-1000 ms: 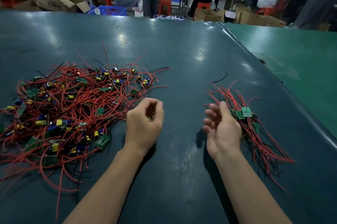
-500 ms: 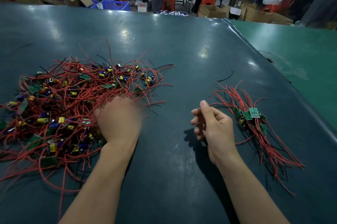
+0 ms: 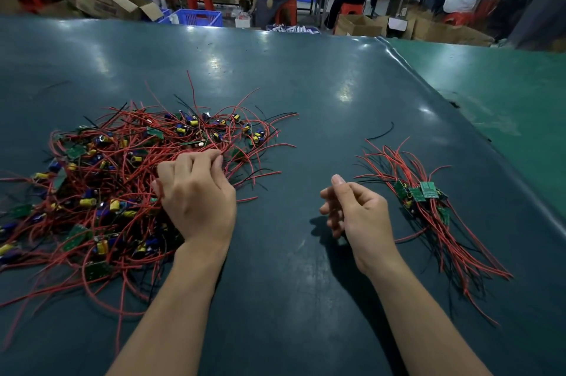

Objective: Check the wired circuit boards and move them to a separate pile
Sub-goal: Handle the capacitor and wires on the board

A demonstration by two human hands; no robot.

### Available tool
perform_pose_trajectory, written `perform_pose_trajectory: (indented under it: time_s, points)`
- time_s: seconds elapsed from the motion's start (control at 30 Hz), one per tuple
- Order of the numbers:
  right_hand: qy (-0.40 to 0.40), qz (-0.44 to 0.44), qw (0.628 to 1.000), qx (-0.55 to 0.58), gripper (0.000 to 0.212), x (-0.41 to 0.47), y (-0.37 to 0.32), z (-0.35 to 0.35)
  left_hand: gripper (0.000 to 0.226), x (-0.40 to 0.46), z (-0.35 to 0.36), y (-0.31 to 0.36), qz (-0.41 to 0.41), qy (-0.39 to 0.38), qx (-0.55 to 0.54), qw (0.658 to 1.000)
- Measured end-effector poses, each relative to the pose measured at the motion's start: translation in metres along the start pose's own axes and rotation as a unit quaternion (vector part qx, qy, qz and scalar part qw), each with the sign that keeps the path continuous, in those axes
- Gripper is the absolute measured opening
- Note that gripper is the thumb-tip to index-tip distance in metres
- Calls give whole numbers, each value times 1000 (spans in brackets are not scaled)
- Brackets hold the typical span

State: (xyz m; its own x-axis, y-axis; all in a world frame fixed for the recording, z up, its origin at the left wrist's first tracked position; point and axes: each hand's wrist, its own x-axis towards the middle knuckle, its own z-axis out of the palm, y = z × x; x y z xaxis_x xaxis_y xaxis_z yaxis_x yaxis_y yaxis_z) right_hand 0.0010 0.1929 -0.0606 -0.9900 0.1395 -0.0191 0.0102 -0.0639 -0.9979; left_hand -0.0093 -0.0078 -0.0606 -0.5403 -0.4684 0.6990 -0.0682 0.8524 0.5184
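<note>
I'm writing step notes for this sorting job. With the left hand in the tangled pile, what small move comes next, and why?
Probably lift one board clear. The left hand rests on the big pile, fingers curled into the red wires; the right hand waits with nothing in it, beside the small sorted pile.

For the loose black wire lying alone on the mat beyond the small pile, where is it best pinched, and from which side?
Pinch the black wire near its middle, coming straight down from above with thumb and fingertip. It lies flat and gently curved on the mat, apart from the small pile, so nothing blocks it. The free right hand looks nearer than the left hand, which is in the big pile.
</note>
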Motion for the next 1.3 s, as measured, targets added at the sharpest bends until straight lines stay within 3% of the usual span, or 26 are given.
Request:
perform_pose_trajectory:
  time_s: [0.1,0.23,0.3,0.4,0.47,0.53,0.6,0.67,0.73,0.8,0.87,0.93,0.97,1.07,1.23,1.3]
  points:
    - [-8,-13,1000,-12,36,0,1,-1,12,1,1,2,72,58,-64,994]
    - [-44,-28,998,-27,27,-1,3,0,10,-9,0,16,226,84,-156,958]
    - [-80,-32,996,-11,12,-2,3,2,11,-19,-2,25,299,53,-206,930]
    - [-145,-48,988,-20,50,0,5,-2,17,-35,1,39,371,-6,-262,891]
    - [-173,-99,977,-79,51,1,5,-4,17,-43,4,48,407,-29,-273,871]
    - [-156,-144,968,-133,41,0,7,-2,19,-49,6,53,425,-47,-287,857]
    - [-98,-125,983,-95,34,0,7,2,27,-53,5,57,425,-54,-301,852]
    - [-45,-76,996,22,22,4,5,2,27,-53,2,58,404,-36,-315,858]
    - [-21,-28,986,166,19,11,1,-1,18,-53,-2,57,388,-15,-330,860]
    - [-29,22,954,298,23,17,-3,-5,21,-51,0,51,377,-51,-341,860]
    - [-58,62,926,368,27,17,-8,-8,39,-50,4,45,328,-125,-306,885]
    - [-99,78,913,387,23,16,-10,-13,40,-48,7,44,226,-247,-291,896]
    - [-119,80,913,383,23,14,-10,-14,34,-47,7,45,156,-302,-324,883]
    - [-154,84,926,333,22,10,-8,-10,26,-41,8,48,-45,-341,-443,828]
    - [-111,66,956,263,8,11,-5,5,2,-36,7,49,-100,-343,-499,790]
    - [-91,61,961,255,17,12,-3,6,2,-37,6,51,-121,-343,-512,778]
